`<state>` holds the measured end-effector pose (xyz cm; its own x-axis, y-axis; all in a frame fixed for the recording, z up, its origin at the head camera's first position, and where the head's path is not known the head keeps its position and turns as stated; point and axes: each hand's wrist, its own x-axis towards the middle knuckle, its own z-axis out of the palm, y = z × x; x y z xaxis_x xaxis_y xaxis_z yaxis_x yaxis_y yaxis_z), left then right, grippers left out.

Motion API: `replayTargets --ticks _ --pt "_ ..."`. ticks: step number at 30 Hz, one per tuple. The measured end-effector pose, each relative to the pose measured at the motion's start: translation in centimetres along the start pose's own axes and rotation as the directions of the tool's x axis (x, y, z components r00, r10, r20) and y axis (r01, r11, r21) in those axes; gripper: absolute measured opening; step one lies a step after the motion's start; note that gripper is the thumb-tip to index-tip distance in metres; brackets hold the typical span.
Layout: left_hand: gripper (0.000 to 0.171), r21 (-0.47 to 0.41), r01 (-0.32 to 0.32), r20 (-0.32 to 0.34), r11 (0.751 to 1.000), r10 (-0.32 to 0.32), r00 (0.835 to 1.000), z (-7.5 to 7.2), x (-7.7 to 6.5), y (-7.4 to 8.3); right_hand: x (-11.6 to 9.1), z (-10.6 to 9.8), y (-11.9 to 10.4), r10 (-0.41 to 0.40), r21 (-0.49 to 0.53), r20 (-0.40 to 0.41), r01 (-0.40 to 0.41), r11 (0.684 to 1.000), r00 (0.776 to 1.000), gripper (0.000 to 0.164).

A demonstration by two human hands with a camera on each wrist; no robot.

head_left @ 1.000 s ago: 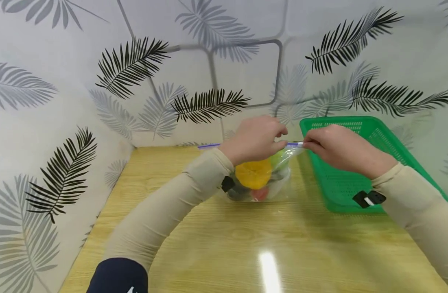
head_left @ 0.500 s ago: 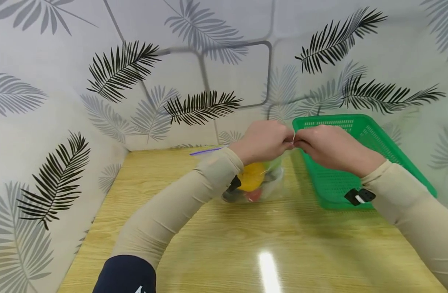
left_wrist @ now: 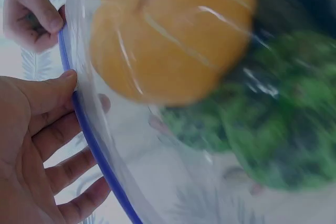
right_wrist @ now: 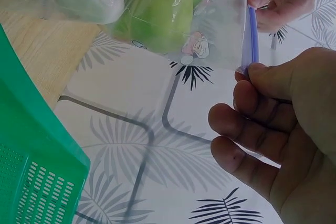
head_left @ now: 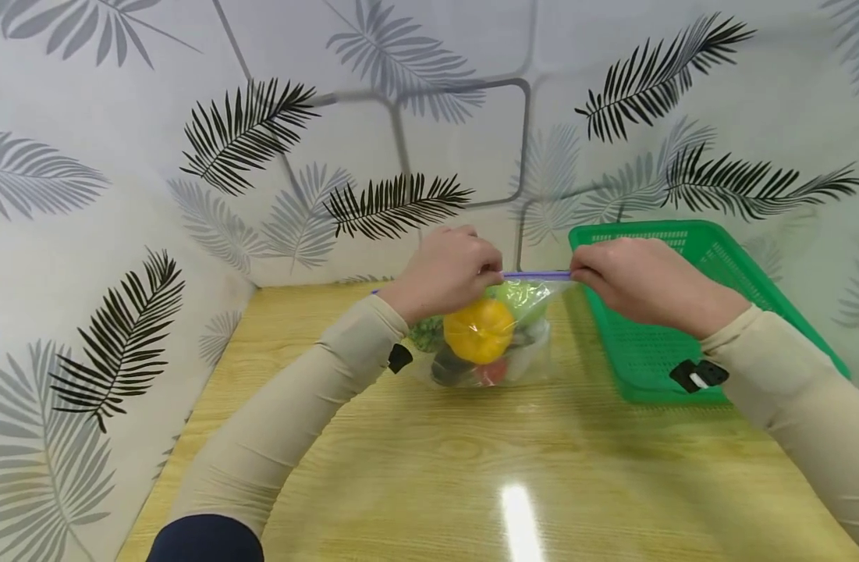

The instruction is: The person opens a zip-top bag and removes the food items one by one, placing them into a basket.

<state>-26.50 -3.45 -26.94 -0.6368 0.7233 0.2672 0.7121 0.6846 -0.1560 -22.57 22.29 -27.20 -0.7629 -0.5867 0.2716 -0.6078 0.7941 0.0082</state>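
Note:
A clear zip bag (head_left: 539,365) with a purple zip strip (head_left: 537,275) along its top stands on the table. Through the plastic show a yellow bell pepper (head_left: 480,332), broccoli (left_wrist: 283,114), a light green vegetable (right_wrist: 157,14), a red piece (head_left: 491,372) and a dark rounded one (head_left: 449,367). My left hand (head_left: 443,269) pinches the strip between thumb and index finger partway along, its other fingers loosely spread in the left wrist view. At the strip's right end, my right hand (head_left: 643,281) pinches the corner with thumb and index finger.
A green plastic basket (head_left: 766,273) with perforated walls stands right of the bag, partly behind the right hand and forearm. The wood-grain table (head_left: 429,476) meets a leaf-patterned wall covering (head_left: 464,140) at the back and left.
My left hand first moved right along the strip to meet the right hand, then slid back left, baring the strip between them. The right hand keeps its hold on the corner.

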Motion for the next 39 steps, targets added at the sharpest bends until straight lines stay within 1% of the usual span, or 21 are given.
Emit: replayTargets --ticks 2,8,12,14,19,21,23,25,28,31,33,36,39 --pt "0.017 -0.009 0.000 -0.023 1.000 0.000 1.000 0.1 -0.7 -0.7 -0.1 0.0 0.0 -0.009 0.003 -0.005 0.009 1.000 1.000 0.007" --pt "0.015 -0.078 -0.001 -0.077 0.997 -0.005 0.997 0.1 -3.0 -2.7 -0.3 0.1 -0.1 -0.039 -0.001 -0.034 0.039 0.999 0.999 0.006" --pt "0.013 -0.074 0.002 -0.120 0.997 -0.011 0.993 0.3 -4.3 -3.9 -0.3 0.2 0.0 -0.041 -0.016 -0.034 0.040 0.999 0.999 0.006" --pt "0.013 -0.058 0.022 -0.129 0.998 -0.030 0.991 0.4 -4.9 -4.6 -0.3 0.2 0.1 -0.041 -0.025 -0.032 0.040 0.999 0.999 0.006" --pt "0.016 -0.039 0.091 -0.116 0.995 -0.095 0.989 0.3 -6.5 -6.5 -0.5 0.3 0.6 -0.032 -0.034 -0.013 0.032 0.999 0.999 0.006" --pt "0.017 -0.052 0.112 -0.115 0.992 -0.117 0.986 0.1 -7.1 -7.3 -0.6 0.3 0.9 -0.026 -0.028 -0.003 0.026 0.999 1.000 0.006" --pt "0.016 -0.061 0.139 -0.129 0.988 -0.146 0.981 0.1 -7.7 -8.1 -0.7 0.2 1.2 -0.013 -0.018 0.004 0.013 1.000 1.000 0.006" --pt "0.016 -0.092 0.162 -0.132 0.982 -0.174 0.976 0.1 -8.3 -8.7 -0.8 0.2 1.5 -0.004 -0.007 0.006 0.004 1.000 1.000 0.006" --pt "0.017 -0.132 0.177 -0.121 0.975 -0.193 0.974 0.4 -8.9 -9.1 -1.0 0.2 1.8 0.003 -0.003 0.010 -0.003 1.000 1.000 0.006" --pt "0.019 -0.193 0.183 -0.092 0.964 -0.204 0.975 0.8 -9.2 -9.1 -1.1 0.3 1.9 -0.010 -0.003 -0.011 0.010 1.000 1.000 0.006" --pt "0.019 -0.227 0.198 -0.084 0.954 -0.222 0.972 0.9 -9.3 -8.9 -1.0 0.4 1.9 -0.029 -0.003 -0.042 0.029 1.000 0.999 0.006" --pt "0.016 -0.267 0.221 -0.089 0.938 -0.252 0.964 1.0 -9.5 -8.7 -0.7 0.5 1.7 -0.067 -0.001 -0.089 0.067 0.998 0.994 0.005" --pt "0.014 -0.294 0.222 -0.100 0.929 -0.261 0.960 1.1 -9.6 -8.4 -0.1 0.7 1.2 -0.110 0.000 -0.130 0.111 0.994 0.985 0.008"
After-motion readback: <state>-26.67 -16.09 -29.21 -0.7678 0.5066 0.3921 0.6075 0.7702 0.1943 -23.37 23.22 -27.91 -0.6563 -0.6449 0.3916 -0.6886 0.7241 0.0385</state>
